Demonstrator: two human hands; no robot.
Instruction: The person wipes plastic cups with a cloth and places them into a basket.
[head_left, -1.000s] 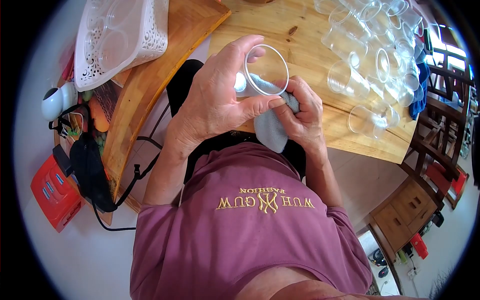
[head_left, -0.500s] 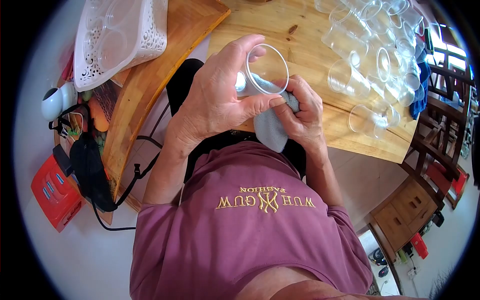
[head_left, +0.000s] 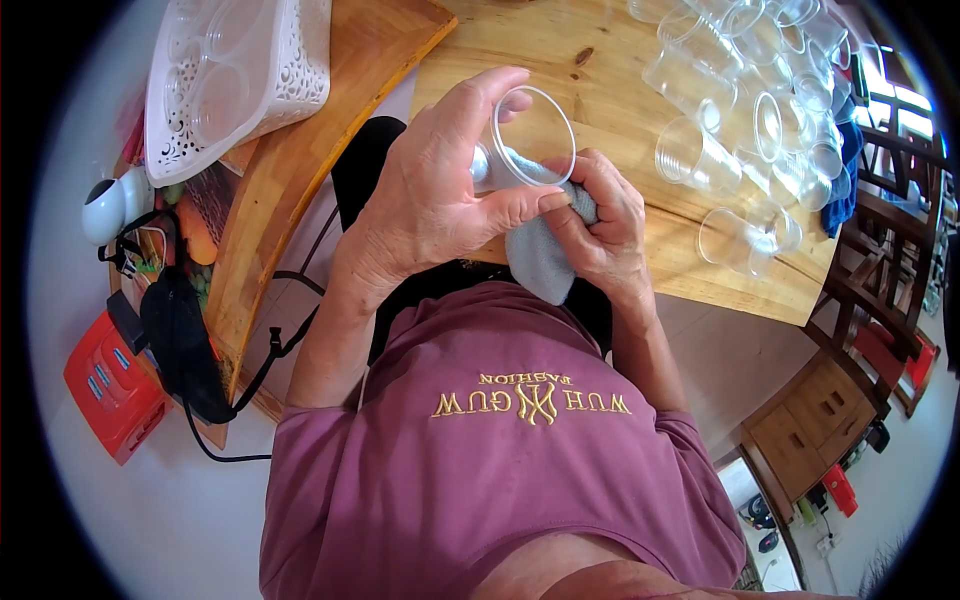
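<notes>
My left hand [head_left: 435,170] is wrapped round a clear plastic cup [head_left: 548,120], its thumb on the rim. The cup is tilted so its mouth faces up towards me. A grey cloth [head_left: 540,258] is bunched in my right hand [head_left: 607,225], closed beside the cup's rim. Part of the cloth shows through the cup's clear wall, and the rest hangs below my fingers. Whether the cloth is inside the cup or behind it, I cannot tell.
Many clear plastic cups [head_left: 697,158] lie and stand on the right of the wooden table [head_left: 500,50]. A white openwork basket [head_left: 300,70] with cups inside stands at upper left. A black bag [head_left: 180,330] and a red box [head_left: 115,385] are at left. Dark chairs [head_left: 880,240] stand at right.
Both hands, the cup and the cloth stay in nearly the same place. The view has shifted very slightly.
</notes>
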